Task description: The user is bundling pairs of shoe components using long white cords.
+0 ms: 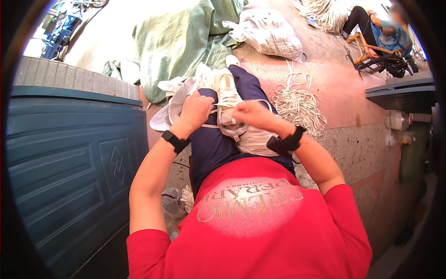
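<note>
A white sneaker rests on my lap between my thighs, its toe pointing away from me and white lace threaded across its front. My left hand is closed at the shoe's left side, pinching a white shoelace that runs to the shoe. On the other side, my right hand is also closed, with lace looping out past its fingers; the fingertips are partly hidden. More pale shoes lie beside and beyond my left hand. A bundle of white laces lies on my lap under my right wrist.
A loose heap of white laces lies on the floor to the right. Ahead are a green tarp and a stuffed white plastic bag. A blue panelled door stands close on my left. Another person sits far right near a wooden chair.
</note>
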Tool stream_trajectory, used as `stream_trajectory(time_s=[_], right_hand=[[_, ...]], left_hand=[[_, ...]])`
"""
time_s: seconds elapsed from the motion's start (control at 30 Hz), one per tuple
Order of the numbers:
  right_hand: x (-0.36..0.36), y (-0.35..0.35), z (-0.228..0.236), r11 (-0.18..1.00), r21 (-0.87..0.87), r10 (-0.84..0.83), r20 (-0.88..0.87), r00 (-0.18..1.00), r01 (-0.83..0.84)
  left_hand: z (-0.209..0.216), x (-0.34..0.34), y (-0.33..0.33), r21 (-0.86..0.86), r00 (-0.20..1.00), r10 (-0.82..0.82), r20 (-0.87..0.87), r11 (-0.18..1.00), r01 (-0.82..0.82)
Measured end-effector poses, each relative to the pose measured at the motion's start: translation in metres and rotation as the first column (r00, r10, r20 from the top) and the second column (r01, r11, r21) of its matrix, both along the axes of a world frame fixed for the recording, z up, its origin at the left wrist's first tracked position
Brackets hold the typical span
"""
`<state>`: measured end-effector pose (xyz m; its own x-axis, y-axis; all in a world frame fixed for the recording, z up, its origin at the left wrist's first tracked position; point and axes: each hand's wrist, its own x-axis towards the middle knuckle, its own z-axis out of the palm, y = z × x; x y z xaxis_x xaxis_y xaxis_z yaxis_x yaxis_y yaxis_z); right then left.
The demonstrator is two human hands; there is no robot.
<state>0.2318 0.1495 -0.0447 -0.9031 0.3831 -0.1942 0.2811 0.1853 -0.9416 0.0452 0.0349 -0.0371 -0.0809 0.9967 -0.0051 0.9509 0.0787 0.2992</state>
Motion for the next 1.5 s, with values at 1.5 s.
stream_trajectory(time_s=[1.5], right_hand=[[-0.011, 0.07, 0.177, 0.704, -0.505, 0.079, -0.644, 0.761, -0.5]], left_hand=[[0.052, 0.04, 0.062, -0.222, 0.443, 0.058, 0.895, 0.918, 0.328]])
